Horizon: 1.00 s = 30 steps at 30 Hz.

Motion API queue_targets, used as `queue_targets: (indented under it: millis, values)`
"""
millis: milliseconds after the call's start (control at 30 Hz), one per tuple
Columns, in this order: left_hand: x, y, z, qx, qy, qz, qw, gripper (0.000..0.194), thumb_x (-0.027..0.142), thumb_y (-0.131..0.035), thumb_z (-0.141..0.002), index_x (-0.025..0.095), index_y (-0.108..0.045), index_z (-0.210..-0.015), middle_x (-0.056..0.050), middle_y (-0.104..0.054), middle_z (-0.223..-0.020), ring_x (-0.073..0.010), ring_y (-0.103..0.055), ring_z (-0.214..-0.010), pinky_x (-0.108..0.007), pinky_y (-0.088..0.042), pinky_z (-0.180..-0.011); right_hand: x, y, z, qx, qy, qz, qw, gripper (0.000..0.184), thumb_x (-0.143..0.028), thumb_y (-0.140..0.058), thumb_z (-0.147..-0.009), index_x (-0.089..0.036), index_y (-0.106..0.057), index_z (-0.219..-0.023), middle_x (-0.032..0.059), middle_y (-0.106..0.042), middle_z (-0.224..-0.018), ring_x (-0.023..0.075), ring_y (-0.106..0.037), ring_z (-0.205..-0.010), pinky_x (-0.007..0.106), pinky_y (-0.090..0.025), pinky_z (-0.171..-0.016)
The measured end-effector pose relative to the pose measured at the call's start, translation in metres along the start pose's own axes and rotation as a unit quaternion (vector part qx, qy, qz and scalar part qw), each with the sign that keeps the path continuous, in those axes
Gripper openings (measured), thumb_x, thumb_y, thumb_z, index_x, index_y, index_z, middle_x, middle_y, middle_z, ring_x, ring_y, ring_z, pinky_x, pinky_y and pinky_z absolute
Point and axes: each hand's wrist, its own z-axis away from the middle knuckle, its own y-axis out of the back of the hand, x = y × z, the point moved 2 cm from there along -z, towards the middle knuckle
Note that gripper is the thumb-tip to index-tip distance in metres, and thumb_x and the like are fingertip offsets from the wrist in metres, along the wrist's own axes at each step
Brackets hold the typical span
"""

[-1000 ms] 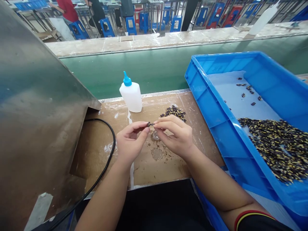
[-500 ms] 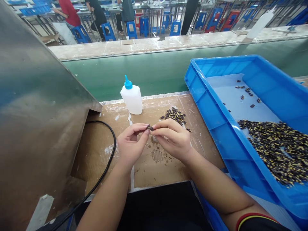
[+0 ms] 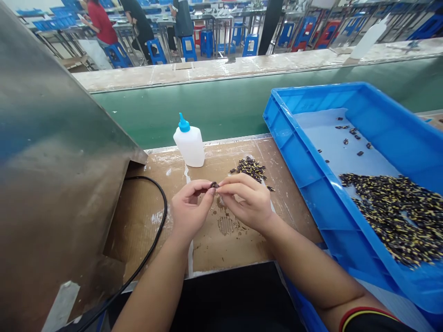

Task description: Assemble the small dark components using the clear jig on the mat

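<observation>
Between the fingertips of both hands is a small dark part [image 3: 214, 185], mostly covered by the fingers, its exact kind too small to make out. My left hand [image 3: 191, 203] pinches it from the left with thumb and forefinger. From the right, my right hand [image 3: 247, 200] grips it with its fingertips. Just behind my right hand lies a loose pile of small black-and-yellow parts [image 3: 249, 168] on the cardboard-covered bench [image 3: 221, 258]. A white squeeze bottle [image 3: 191, 146] with a blue nozzle cap stands upright beyond my left hand.
A large blue crate [image 3: 304, 170] at the right holds many similar parts [image 3: 398, 212]. On the left rises a metal housing [image 3: 51, 152], with a black cable [image 3: 162, 216] curving beside it. Behind the bench runs a green belt [image 3: 228, 101]. People [image 3: 100, 23] are at tables farther back.
The small dark part has turned slightly between my fingertips. Both hands stay close together in nearly the same place, and the camera view has shifted a little.
</observation>
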Motion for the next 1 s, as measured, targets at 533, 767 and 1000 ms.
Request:
queue_targets:
  millis: [533,767,1000]
  values:
    - [-0.009,0.002,-0.001,-0.046,0.019,-0.081,0.996,0.013,0.032,-0.076,-0.095,0.021,-0.08,-0.101,-0.005,-0.079,-0.104,-0.0163,-0.073,-0.095,-0.027,-0.057,-0.088,0.011,-0.002,0.001,-0.002,-0.08,-0.009,0.997,0.012,-0.017,-0.069,-0.102,-0.022,-0.077,-0.11,0.0028,-0.078,-0.096,0.0139,-0.07,-0.08,0.026,-0.061,-0.07]
    - [-0.017,0.004,-0.002,-0.025,0.079,-0.1,0.992,0.017,0.036,-0.074,-0.092,0.02,-0.079,-0.096,-0.004,-0.078,-0.094,-0.0159,-0.071,-0.086,-0.026,-0.055,-0.082,0.015,-0.01,0.005,-0.04,-0.052,0.001,0.998,0.011,-0.018,-0.071,-0.102,-0.022,-0.077,-0.111,0.0061,-0.077,-0.103,0.0144,-0.071,-0.086,0.024,-0.06,-0.067]
    - [-0.03,0.005,-0.004,-0.033,0.117,-0.071,0.99,0.025,0.04,-0.072,-0.091,0.018,-0.078,-0.098,-0.006,-0.077,-0.097,-0.017,-0.072,-0.089,-0.025,-0.055,-0.083,0.025,-0.015,0.01,-0.038,-0.064,-0.012,0.997,0.011,-0.023,-0.074,-0.1,-0.022,-0.077,-0.111,0.0067,-0.076,-0.103,0.0146,-0.07,-0.085,0.024,-0.059,-0.067]
